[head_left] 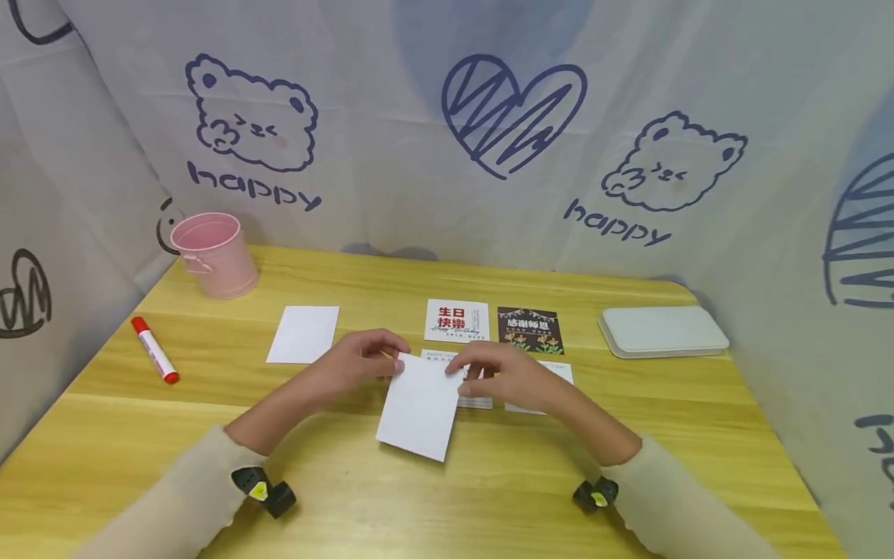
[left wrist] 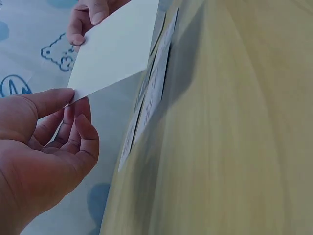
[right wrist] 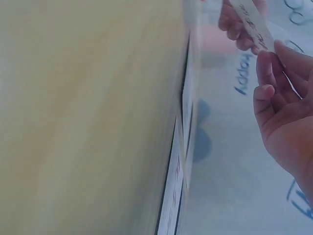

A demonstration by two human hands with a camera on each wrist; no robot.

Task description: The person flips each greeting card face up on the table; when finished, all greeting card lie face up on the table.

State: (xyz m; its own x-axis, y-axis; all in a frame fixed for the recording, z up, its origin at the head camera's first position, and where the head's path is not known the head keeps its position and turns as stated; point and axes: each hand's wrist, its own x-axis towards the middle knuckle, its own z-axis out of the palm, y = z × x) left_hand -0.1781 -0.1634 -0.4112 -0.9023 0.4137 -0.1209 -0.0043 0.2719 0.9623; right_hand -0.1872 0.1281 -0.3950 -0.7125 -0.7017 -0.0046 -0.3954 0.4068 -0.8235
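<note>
Two hands, left hand [head_left: 359, 359] and right hand [head_left: 506, 376], pinching blank white rectangular card [head_left: 421, 406] above wooden table [head_left: 489, 497]; four printed cards laid out, placement pending.

Bright, even light — wrist views (soft) blurred

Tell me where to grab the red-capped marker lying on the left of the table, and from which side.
Grip the marker across its white barrel, mid-length, coming straight down from above. It lies flat on the table, slanted, red cap toward the pink bucket, with bare wood either side, so fingers probably fit around the barrel.
</note>
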